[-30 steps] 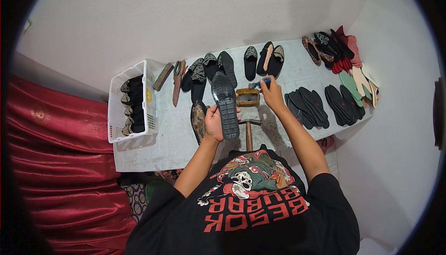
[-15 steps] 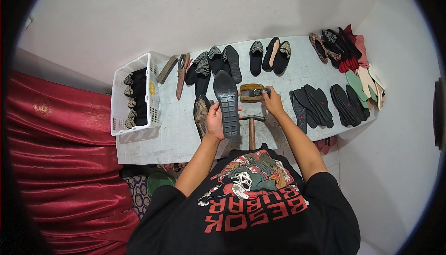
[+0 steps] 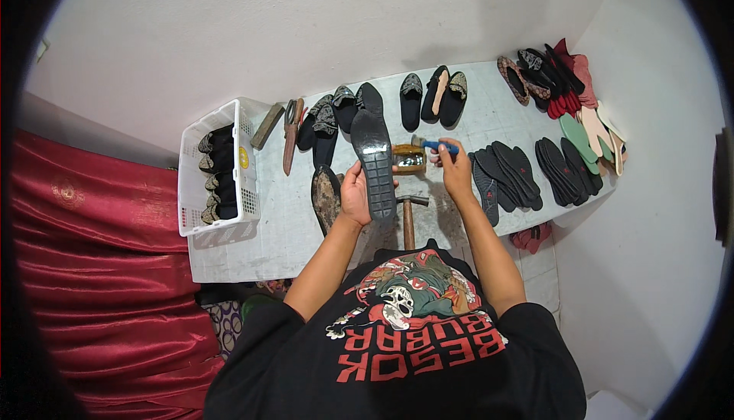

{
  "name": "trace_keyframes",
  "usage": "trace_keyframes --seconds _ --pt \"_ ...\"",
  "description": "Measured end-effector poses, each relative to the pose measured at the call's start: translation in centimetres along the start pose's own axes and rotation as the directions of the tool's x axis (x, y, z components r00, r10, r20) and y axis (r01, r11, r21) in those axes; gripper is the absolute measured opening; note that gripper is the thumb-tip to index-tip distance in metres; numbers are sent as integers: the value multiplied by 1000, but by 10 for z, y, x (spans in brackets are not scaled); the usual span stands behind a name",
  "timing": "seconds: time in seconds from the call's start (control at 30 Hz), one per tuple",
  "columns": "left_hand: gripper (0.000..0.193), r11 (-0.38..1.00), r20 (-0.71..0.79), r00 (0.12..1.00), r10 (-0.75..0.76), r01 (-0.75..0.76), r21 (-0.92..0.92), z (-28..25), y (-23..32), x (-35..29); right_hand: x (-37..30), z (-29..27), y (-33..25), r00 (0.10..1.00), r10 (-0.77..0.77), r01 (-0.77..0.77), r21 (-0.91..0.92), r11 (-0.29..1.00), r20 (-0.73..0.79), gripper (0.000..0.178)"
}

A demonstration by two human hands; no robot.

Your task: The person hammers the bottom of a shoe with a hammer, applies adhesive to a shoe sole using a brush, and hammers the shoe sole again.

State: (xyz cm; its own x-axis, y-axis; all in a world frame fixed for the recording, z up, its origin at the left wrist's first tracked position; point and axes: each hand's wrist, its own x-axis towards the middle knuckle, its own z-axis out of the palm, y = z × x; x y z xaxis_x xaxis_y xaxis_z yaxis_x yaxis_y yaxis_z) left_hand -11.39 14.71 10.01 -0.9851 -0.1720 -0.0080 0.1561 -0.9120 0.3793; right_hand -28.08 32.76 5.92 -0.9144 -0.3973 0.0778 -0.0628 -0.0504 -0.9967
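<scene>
My left hand (image 3: pixel 354 196) is closed round the edge of a black shoe sole (image 3: pixel 378 171), held upright with its gridded heel part toward me and a glossy patch at its middle. Whether an upper is attached behind it, I cannot tell. In my right hand (image 3: pixel 456 173) is a small blue-handled brush (image 3: pixel 440 146), its head pointing left above a yellowish tub (image 3: pixel 411 160) with shiny contents. Part of the tub is hidden behind the sole. Below it a hammer (image 3: pixel 408 225) lies with its handle toward me. A worn brown-and-black shoe-shaped piece (image 3: pixel 326 196) rests beside my left hand.
Left on the table stands a white basket (image 3: pixel 248 125) of shoes, near a sharpening block (image 3: pixel 267 126) and scissors (image 3: pixel 291 129). Finished-looking flats (image 3: pixel 411 102) line the back. Black insoles (image 3: pixel 511 171) are stacked right, with green and beige pieces (image 3: pixel 579 143) beyond.
The brush has come up out of the tub and turned, so its blue handle now shows fully. My left hand still holds the sole, and the whole view has shifted slightly.
</scene>
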Motion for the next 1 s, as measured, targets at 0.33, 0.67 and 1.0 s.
trace_keyframes --seconds 0.33,0.67,1.0 --pt "54 997 20 998 -67 67 24 11 2 20 -23 27 -151 942 -241 222 106 969 231 22" --pt "55 990 14 990 -141 141 29 14 1 21 -21 44 -160 900 -356 375 -31 926 253 20" --pt "68 985 -17 995 -94 90 -149 22 11 22 -35 46 -180 835 -349 462 -197 865 426 18"
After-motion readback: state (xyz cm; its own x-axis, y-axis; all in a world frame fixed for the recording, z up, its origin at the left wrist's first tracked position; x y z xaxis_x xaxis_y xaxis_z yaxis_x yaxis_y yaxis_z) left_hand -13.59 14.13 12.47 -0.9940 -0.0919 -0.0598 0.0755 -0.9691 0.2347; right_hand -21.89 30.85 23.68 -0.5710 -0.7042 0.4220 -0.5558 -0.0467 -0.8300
